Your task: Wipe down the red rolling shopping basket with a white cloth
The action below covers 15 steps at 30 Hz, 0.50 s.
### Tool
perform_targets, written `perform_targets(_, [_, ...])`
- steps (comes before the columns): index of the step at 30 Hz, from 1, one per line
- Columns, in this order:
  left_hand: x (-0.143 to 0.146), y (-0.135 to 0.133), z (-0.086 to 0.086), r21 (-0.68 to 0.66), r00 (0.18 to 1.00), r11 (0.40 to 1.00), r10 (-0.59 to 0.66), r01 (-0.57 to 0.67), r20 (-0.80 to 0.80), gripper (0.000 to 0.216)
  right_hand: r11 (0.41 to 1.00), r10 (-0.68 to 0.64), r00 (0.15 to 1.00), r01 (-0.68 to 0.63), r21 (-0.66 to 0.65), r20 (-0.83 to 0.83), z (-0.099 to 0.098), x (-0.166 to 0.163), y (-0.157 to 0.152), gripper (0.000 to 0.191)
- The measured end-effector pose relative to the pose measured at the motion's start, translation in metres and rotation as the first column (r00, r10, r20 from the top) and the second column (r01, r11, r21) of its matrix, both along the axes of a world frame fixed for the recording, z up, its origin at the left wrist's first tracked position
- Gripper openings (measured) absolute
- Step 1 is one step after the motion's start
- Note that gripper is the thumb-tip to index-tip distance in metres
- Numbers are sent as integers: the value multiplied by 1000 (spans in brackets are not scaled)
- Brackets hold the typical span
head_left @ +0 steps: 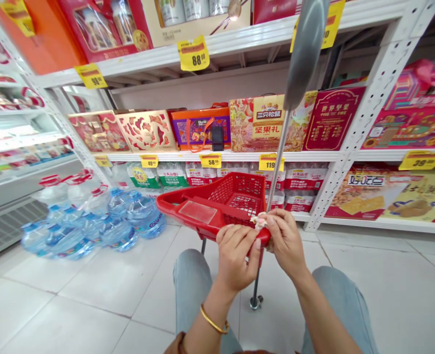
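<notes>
A red shopping basket cart (217,204) stands on the tiled floor right in front of my knees. My left hand (237,255) is curled, its fingertips resting on the cart's near red rim. My right hand (285,241) pinches a small pale crumpled thing (259,221) against that same rim corner. A metal pole (278,157) rises from beside my right hand up to a grey handle (305,54) near the top of the picture. The basket's mesh inside looks empty.
White shelving (364,113) with boxed gift sets and yellow price tags fills the wall ahead. Large blue water bottles (92,226) lie clustered on the floor at the left, by a chiller cabinet (14,162). Pale floor tiles (387,295) stretch to the right.
</notes>
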State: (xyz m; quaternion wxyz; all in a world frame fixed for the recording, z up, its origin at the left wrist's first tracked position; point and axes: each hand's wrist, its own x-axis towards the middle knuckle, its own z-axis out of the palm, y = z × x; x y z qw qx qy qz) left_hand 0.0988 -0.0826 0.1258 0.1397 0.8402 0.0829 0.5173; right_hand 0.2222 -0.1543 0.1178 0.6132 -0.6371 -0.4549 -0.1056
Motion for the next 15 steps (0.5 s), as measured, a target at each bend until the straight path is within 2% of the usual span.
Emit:
perform_targets(4, [-7,5,-3,22,1000,999,-23,23,10,20,1000,3,993,-3,6,121,9,-26,-7,19])
perform_targets(7, [-10,8,-4,36,999,999,-22,21,26,17,1000,-19,979,15,23,203,8,-37,-7,18])
perform_targets(15, [-17,12,-4,31,999,998,-47,46,24,18,999,12,964,-22,34,266,-2,-31,1,21])
